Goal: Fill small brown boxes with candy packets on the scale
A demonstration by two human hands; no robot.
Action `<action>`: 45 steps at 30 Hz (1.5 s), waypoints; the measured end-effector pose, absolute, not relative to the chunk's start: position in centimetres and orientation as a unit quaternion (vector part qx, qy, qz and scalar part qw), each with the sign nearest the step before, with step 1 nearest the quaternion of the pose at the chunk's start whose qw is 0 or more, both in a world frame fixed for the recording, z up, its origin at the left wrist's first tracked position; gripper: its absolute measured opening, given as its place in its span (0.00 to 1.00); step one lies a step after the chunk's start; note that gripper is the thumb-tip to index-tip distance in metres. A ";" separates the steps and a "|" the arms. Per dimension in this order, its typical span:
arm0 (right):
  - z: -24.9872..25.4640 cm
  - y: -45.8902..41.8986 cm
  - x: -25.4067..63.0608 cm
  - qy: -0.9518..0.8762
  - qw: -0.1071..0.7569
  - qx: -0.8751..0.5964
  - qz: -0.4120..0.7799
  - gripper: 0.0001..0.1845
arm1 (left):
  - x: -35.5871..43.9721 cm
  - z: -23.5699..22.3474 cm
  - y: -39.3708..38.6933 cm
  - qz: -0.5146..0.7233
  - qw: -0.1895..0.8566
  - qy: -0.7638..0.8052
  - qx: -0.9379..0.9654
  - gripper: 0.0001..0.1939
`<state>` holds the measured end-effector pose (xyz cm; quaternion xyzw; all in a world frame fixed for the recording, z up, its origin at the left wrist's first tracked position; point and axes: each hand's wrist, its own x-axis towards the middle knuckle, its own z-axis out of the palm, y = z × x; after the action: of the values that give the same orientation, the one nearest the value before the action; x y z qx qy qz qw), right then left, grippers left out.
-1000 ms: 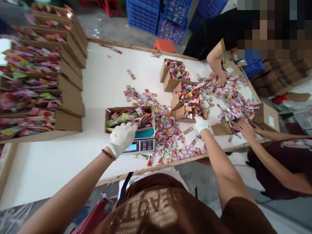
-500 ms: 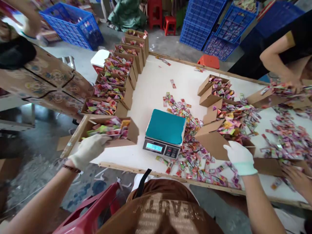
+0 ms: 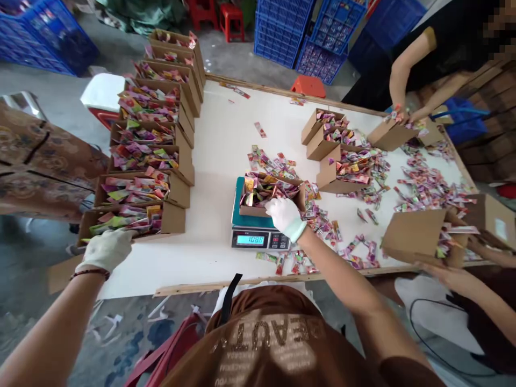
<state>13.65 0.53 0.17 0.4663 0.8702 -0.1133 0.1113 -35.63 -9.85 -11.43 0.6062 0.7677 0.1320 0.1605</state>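
My left hand (image 3: 107,250), in a white glove, is closed at the front wall of a cardboard box (image 3: 171,219) filled with small colourful packets, the nearest in a row on the table's left side. A second open box (image 3: 253,211), also full of packets, rests on the teal plate of a digital scale (image 3: 262,240) with a lit display. My gloved right hand (image 3: 285,217) is at that box's front edge, thumb and fingers closed on it; the fingertips are partly hidden among the packets.
Loose packets (image 3: 423,177) are strewn over the white table (image 3: 213,161). More filled boxes (image 3: 336,185) stand right of the scale. Co-workers' hands (image 3: 455,279) handle boxes at the right. Behind the table are blue crates (image 3: 278,32) and red stools (image 3: 231,24).
My right hand has brought a filled box from the right onto the scale, and the display reading has changed. The left box now sits against the row. My view has shifted right.
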 end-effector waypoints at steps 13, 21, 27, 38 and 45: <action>4.9 1.2 22.8 0.723 -0.262 0.603 -0.212 0.31 | -16.6 -1.7 -7.5 0.327 0.197 0.663 0.644 0.23; 4.2 4.2 15.5 0.799 -0.025 0.586 -0.129 0.32 | -3.8 6.4 -1.1 0.122 0.138 0.670 0.720 0.38; 1.2 4.8 14.6 0.824 0.057 0.557 -0.092 0.14 | -1.9 4.0 1.0 -0.007 0.131 0.646 0.752 0.18; 8.9 0.2 25.2 0.729 -0.367 0.530 -0.230 0.09 | -6.6 3.8 -2.5 0.267 0.085 0.638 0.718 0.20; 7.6 -4.5 34.8 0.721 -0.211 0.632 -0.190 0.09 | -10.8 1.8 -4.7 0.338 0.087 0.627 0.696 0.15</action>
<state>34.75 -4.49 7.58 0.6322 0.7208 -0.1905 -0.2109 -10.78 -4.70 1.75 0.6959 0.6274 0.3382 0.0875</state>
